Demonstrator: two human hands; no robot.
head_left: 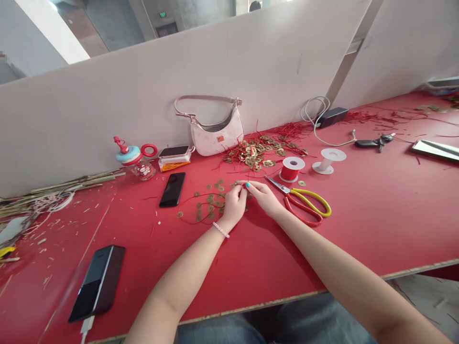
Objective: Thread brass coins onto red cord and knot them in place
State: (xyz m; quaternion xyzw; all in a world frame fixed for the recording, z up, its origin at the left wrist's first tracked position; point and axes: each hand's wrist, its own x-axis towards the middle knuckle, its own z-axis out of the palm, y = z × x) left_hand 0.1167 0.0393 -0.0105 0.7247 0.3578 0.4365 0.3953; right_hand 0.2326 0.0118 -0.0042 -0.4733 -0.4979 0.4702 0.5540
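Note:
My left hand (234,204) and my right hand (264,197) meet over the red table, fingertips pinched together on a thin red cord (191,197). The cord trails out to the left in a loose loop; the part between my fingertips is mostly hidden. Several loose brass coins with holes (211,200) lie beside and partly behind my left hand. Right of my right hand rest scissors (289,190) with one yellow and one red handle, blades slightly apart. A spool of red cord (291,170) stands just behind them.
Behind my hands is a pile of coins tied with red cord (254,153), near a pale handbag (218,138). An empty spool (326,162) and pliers (375,142) lie right. A phone (172,189), cup (138,162) and power bank (98,282) are left.

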